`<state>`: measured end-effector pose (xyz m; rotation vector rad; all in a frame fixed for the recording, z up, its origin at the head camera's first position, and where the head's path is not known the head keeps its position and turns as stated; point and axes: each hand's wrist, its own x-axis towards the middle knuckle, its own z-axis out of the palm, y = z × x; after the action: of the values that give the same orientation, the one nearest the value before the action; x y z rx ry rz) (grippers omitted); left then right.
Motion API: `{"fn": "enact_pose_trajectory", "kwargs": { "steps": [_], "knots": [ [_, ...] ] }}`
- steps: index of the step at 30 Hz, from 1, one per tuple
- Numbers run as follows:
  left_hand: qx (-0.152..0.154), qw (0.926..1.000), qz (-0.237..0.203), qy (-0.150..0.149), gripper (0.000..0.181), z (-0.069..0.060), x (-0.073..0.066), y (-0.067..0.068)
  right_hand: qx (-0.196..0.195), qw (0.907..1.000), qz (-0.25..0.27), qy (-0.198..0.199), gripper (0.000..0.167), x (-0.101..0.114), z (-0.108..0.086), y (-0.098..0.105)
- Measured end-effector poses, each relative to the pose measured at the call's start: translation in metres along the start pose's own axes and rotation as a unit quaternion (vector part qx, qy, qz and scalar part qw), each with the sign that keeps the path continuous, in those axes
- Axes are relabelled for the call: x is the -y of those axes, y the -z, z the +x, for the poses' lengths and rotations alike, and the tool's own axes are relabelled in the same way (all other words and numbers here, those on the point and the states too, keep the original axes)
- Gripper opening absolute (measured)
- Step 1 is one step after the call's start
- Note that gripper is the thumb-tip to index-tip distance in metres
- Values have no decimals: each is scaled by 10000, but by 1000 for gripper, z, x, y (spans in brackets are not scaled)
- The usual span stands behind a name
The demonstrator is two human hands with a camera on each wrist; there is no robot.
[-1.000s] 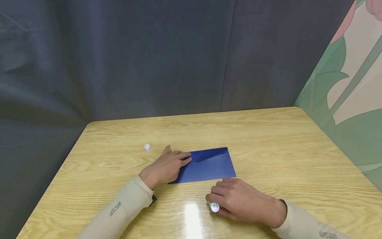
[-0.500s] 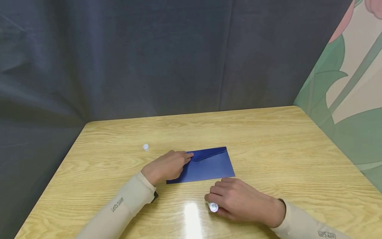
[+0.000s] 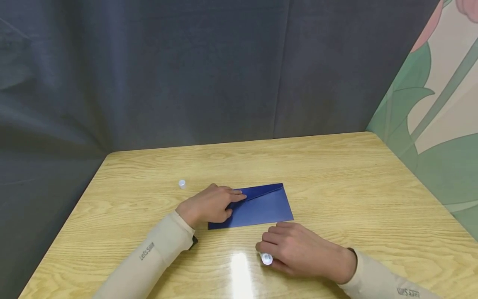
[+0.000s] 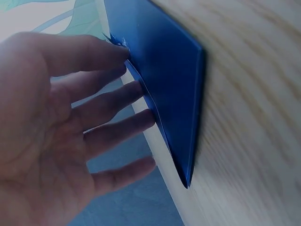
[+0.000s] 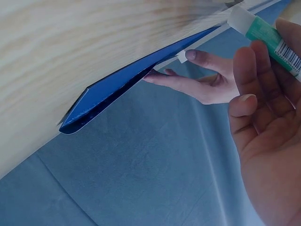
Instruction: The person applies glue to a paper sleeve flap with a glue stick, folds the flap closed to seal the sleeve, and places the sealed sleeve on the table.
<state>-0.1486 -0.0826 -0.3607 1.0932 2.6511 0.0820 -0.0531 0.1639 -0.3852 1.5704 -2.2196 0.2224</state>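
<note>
A dark blue envelope [image 3: 265, 211] lies on the wooden table with its pointed flap [image 3: 261, 191] folded over toward the person. My left hand [image 3: 209, 204] rests on the left part of that flap, its fingers fairly straight; the left wrist view shows several fingertips [image 4: 148, 117] along the flap's edge. At its right end the flap stands slightly raised in the right wrist view. Below the envelope's lower right corner, my right hand [image 3: 298, 251] holds a glue stick [image 5: 269, 37] with a white end and a green, barcoded label.
A small white cap [image 3: 182, 184] stands on the table [image 3: 336, 178], left of the envelope. Dark cloth [image 3: 209, 74] hangs behind and at the left; a flower-patterned sheet [image 3: 444, 116] borders the right side.
My left hand has slid a little right along the flap, its fingers drawing together and then reaching farther over it. The right hand keeps its place with the glue stick.
</note>
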Motion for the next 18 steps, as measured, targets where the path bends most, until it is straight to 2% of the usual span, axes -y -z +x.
{"fn": "enact_pose_trajectory", "kwargs": {
  "steps": [5, 10, 18],
  "knots": [
    [-92, 9994, 303, -121, 47, 3, -4, 2, 0, 10000, -27, 22, 15, 0, 0, 0],
    [116, 9981, 602, 8, 46, 5, -9, 3, -9, 10000, -47, 39, 15, 0, 1, 0],
    [352, 9965, 705, 278, 48, 5, -11, -1, 63, 9999, -69, 35, 17, 1, 0, 0]
  ]
}}
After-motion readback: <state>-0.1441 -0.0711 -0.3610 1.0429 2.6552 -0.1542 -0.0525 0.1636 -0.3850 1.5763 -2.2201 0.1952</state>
